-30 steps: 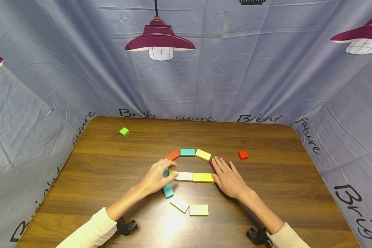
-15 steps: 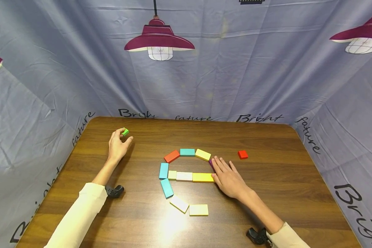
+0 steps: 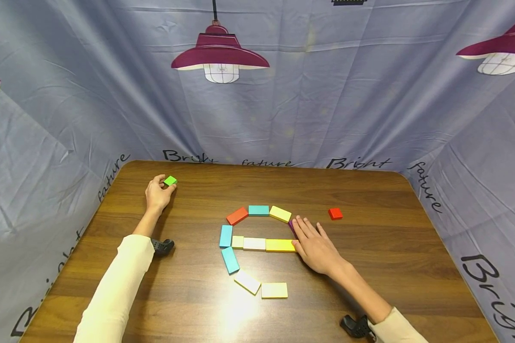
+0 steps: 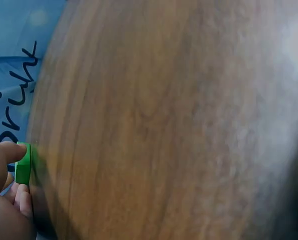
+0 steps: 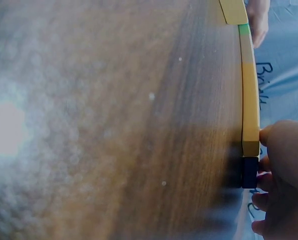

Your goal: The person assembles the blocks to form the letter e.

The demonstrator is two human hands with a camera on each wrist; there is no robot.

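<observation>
At the table's far left my left hand (image 3: 158,194) pinches a small green block (image 3: 170,181) between thumb and fingers. The left wrist view shows the green block (image 4: 23,165) with the thumb on one side and fingertips on the other. My right hand (image 3: 319,247) lies with straight fingers over a purple block (image 3: 292,227), which it mostly covers. Its thumb touches the right end of a long yellow block (image 3: 280,245). In the right wrist view a dark block (image 5: 249,172) sits against the end of the yellow block (image 5: 250,107), beside the fingers.
A white block (image 3: 254,244) and a pale yellow-green block (image 3: 238,242) continue the row leftward. Blue (image 3: 225,236), red (image 3: 238,216), teal (image 3: 259,210) and yellow (image 3: 280,214) blocks curve around it. Pale blocks (image 3: 274,290) lie in front. A red block (image 3: 335,213) sits right.
My left hand has left the block row, reached to the far left and taken hold of the green block. The right hand has stayed in place.
</observation>
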